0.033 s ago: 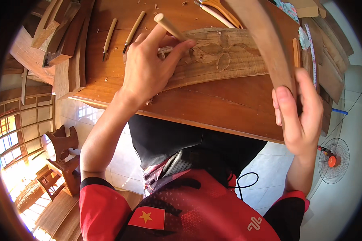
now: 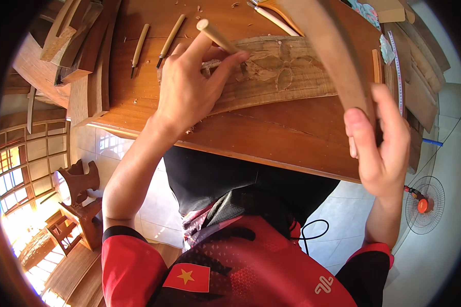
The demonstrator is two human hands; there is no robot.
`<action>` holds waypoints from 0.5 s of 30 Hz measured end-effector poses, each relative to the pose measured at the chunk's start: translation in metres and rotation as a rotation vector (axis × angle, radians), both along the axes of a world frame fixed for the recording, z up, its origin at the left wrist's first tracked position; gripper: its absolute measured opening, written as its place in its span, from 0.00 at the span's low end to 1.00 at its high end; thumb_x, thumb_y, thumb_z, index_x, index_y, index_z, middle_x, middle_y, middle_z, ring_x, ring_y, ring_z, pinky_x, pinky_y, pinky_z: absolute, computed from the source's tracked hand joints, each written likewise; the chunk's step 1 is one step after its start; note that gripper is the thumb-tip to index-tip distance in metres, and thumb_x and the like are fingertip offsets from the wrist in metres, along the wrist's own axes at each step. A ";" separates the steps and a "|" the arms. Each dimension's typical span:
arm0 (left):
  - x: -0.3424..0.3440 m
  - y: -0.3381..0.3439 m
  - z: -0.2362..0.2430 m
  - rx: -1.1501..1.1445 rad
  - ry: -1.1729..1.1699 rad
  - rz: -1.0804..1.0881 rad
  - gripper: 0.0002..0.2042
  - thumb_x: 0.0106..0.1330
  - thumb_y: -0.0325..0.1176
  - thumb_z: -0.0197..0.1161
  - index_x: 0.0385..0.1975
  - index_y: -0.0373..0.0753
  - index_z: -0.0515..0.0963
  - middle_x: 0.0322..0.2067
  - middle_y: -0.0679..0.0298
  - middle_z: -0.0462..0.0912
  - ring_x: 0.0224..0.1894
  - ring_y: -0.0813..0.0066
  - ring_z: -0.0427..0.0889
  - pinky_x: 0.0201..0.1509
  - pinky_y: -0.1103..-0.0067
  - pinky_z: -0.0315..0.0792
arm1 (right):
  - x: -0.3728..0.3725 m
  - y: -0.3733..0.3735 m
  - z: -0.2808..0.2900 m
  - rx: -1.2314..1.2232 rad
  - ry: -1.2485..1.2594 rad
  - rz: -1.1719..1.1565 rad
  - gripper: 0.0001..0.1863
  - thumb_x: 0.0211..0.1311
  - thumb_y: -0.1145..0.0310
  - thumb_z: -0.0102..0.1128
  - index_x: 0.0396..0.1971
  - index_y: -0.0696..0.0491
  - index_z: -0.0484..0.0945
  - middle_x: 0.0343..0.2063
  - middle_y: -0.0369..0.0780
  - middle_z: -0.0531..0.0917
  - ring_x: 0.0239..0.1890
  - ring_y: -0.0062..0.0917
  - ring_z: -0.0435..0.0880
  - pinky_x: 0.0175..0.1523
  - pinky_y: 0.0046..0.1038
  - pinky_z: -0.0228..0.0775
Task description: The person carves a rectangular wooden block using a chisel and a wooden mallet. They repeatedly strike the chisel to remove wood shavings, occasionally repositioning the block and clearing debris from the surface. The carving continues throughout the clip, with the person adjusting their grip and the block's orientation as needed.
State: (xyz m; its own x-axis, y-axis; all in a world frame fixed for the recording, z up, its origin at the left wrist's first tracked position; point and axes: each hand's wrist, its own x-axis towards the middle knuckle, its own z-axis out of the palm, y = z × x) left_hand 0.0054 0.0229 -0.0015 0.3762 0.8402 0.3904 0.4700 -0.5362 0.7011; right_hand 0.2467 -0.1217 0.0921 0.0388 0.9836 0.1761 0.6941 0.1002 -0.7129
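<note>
My left hand (image 2: 187, 87) is closed around a carving chisel, whose pale round wooden handle (image 2: 216, 36) sticks up and leans left. Its cutting end is hidden from me. Beneath that hand lies a curved wooden board (image 2: 271, 92) with a flower-like relief carved into its face. My right hand (image 2: 376, 138) grips the lower end of a long, slightly curved wooden bar (image 2: 333, 53), raised over the board's right end. The bar's far end runs out of the top of the view.
Two more carving chisels (image 2: 140, 51) (image 2: 171, 40) lie on the brown table (image 2: 271, 130) at the left. Wood pieces (image 2: 89, 97) are stacked at the far left. A white tape measure (image 2: 397, 71) and more boards (image 2: 420, 66) sit at the right. A fan (image 2: 425, 204) stands beyond.
My right hand and the wooden bar have shifted slightly to the left. My left hand, the chisel and the carved board stay nearly in place.
</note>
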 end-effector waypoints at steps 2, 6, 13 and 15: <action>-0.001 -0.002 -0.006 0.049 -0.006 0.005 0.10 0.65 0.40 0.73 0.37 0.41 0.83 0.31 0.64 0.91 0.38 0.57 0.85 0.45 0.65 0.77 | -0.004 0.004 0.004 0.043 -0.132 0.069 0.14 0.70 0.69 0.63 0.50 0.60 0.78 0.22 0.35 0.77 0.21 0.16 0.73 0.27 0.20 0.63; -0.002 -0.003 -0.002 0.185 0.079 -0.015 0.10 0.65 0.40 0.74 0.35 0.42 0.85 0.28 0.65 0.89 0.37 0.56 0.84 0.47 0.64 0.76 | -0.013 0.006 0.005 0.164 -0.273 0.157 0.16 0.64 0.71 0.70 0.49 0.60 0.79 0.25 0.44 0.82 0.23 0.32 0.82 0.32 0.27 0.73; -0.008 0.001 -0.008 0.267 0.095 -0.083 0.08 0.63 0.36 0.73 0.38 0.42 0.85 0.31 0.62 0.88 0.40 0.54 0.84 0.48 0.63 0.77 | -0.020 -0.002 0.015 0.206 -0.389 0.200 0.19 0.61 0.73 0.73 0.49 0.63 0.79 0.29 0.48 0.85 0.28 0.39 0.87 0.36 0.31 0.78; -0.008 0.003 -0.016 0.352 0.050 -0.119 0.08 0.62 0.35 0.73 0.39 0.43 0.84 0.31 0.60 0.87 0.38 0.54 0.84 0.47 0.62 0.76 | -0.022 -0.005 0.013 0.228 -0.413 0.208 0.20 0.60 0.73 0.74 0.49 0.64 0.79 0.29 0.48 0.85 0.28 0.39 0.88 0.35 0.32 0.79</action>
